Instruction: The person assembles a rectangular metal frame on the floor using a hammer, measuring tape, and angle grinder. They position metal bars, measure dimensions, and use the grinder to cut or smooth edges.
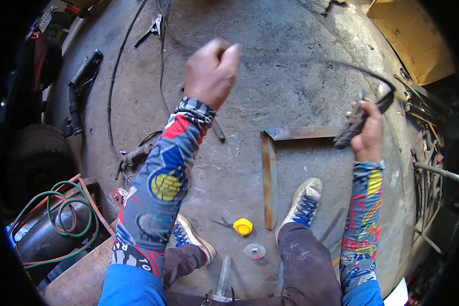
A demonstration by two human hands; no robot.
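My left hand (212, 71) is closed in a fist above the floor, slightly blurred. A black cable (359, 68) arcs towards it from the right; whether the fingers hold it, I cannot tell. Fingers wrapped, my right hand (368, 127) grips a dark hand tool (353, 125), from whose far end the cable seems to come. The tool's kind is hard to make out. Beneath it lies a rusty angle-iron frame corner (268, 178), one leg towards my shoes and the other running right. A short metal bar (219, 131) lies by my left wrist.
Between my shoes are a yellow round cap-like piece (243, 227) and a grinding disc (254, 251). An angle grinder (135, 155) lies left. Green and red hoses (61, 230) coil over a dark cylinder at lower left. A ground clamp (156, 24), cardboard (415, 41) and scrap metal (426, 173) surround the area.
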